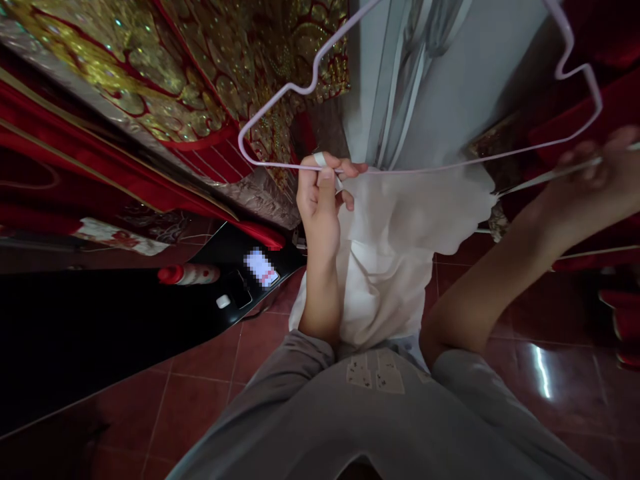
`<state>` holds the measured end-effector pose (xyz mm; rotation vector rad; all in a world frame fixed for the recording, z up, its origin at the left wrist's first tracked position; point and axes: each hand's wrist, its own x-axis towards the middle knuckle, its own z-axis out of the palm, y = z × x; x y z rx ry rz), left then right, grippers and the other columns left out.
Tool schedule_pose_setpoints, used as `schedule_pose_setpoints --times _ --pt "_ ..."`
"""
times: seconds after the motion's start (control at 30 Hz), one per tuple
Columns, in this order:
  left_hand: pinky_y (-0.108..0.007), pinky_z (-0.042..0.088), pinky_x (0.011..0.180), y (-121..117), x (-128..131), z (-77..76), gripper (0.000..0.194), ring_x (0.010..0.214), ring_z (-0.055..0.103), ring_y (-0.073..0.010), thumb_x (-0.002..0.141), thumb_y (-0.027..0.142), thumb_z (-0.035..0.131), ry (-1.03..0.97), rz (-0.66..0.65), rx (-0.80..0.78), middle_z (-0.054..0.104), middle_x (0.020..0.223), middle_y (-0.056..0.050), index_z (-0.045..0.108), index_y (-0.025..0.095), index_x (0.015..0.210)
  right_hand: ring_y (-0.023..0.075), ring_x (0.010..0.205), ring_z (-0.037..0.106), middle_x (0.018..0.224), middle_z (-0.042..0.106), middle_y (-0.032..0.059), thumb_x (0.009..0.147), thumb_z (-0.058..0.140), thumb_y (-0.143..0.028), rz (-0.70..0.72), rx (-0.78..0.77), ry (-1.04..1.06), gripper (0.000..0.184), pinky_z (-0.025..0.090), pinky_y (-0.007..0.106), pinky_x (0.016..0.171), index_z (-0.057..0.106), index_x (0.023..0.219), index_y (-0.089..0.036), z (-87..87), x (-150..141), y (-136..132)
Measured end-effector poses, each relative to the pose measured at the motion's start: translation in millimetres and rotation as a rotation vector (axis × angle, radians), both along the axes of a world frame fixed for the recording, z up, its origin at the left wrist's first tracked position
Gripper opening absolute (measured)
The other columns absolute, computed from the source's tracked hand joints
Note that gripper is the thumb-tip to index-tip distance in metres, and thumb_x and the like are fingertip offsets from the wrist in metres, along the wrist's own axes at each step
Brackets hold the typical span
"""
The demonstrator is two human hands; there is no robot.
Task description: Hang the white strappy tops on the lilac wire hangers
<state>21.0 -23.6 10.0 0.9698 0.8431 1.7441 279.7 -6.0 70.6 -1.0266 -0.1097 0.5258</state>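
My left hand is closed on the bottom bar of a pale lilac clothes hanger, thumb against the bar. A bit of white strap shows at its fingers. White cloth hangs below the hanger and down in front of my body; its full shape is hidden. A thin white strap runs taut from the cloth's right edge to my right hand, which is out to the right, slightly blurred, fingers curled round the strap. The hanger's top lies beyond the frame.
Red and gold sequinned garments hang at the left, and dark red cloth at the right. A black table holds a red-capped bottle, a lit phone and a small white case. Red tiles cover the floor.
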Motion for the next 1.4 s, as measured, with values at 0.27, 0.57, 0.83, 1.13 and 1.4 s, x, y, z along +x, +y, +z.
schedule_pose_setpoints --times 0.27,0.57,0.83,1.13,1.4 --pt "-0.028 0.044 0.049 -0.2 2.4 -2.9 0.025 0.105 0.077 -0.025 0.103 0.058 0.07 -0.009 0.002 0.042 0.073 0.094 -0.005 0.064 0.033 0.103 0.0116 0.08 0.073 0.092 0.075 0.0049 0.091 0.066 -0.016 0.493 0.026 -0.176 0.005 0.061 0.027 0.08 0.07 0.089 -0.018 -45.7 -79.8 -25.1" --pt "-0.023 0.051 0.057 -8.5 4.1 0.5 0.024 0.11 0.078 -0.0231 0.104 0.05 0.072 -0.024 -0.085 0.024 0.075 0.1 -0.006 0.062 0.028 0.104 0.015 0.083 0.069 0.081 0.062 -0.0024 0.091 0.072 -0.036 0.556 0.291 -0.202 0.009 0.059 0.033 0.079 0.066 0.089 -0.029 -55.2 -91.4 -16.8" --pt "-0.03 0.059 0.081 1.2 -29.6 -15.7 0.012 0.116 0.076 -0.0218 0.105 0.033 0.06 0.106 0.451 0.079 0.08 0.121 -0.005 0.069 0.027 0.109 0.012 0.078 0.067 0.078 0.061 -0.0019 0.095 0.069 -0.033 0.569 0.313 -0.236 0.011 0.052 0.027 0.067 0.064 0.091 -0.024 -52.7 -82.7 -18.9" --pt "-0.048 0.05 0.123 19.5 -72.1 -16.6 0.015 0.141 0.067 -0.0263 0.105 0.025 0.073 0.115 0.611 0.313 0.082 0.125 0.004 0.08 0.031 0.116 0.0151 0.081 0.07 0.08 0.061 -0.0006 0.093 0.073 -0.041 0.586 0.277 -0.261 0.018 0.057 0.03 0.068 0.064 0.09 -0.026 -59.2 -75.2 -13.5" --pt "-0.047 0.049 0.129 25.0 -71.8 39.8 0.014 0.157 0.052 -0.0337 0.099 0.019 0.084 0.298 0.158 0.161 0.08 0.12 0.002 0.077 0.023 0.11 0.02 0.083 0.068 0.08 0.062 0.0 0.085 0.079 -0.057 0.577 0.245 -0.281 0.03 0.059 0.036 0.068 0.063 0.089 -0.031 -64.0 -77.7 -11.3"
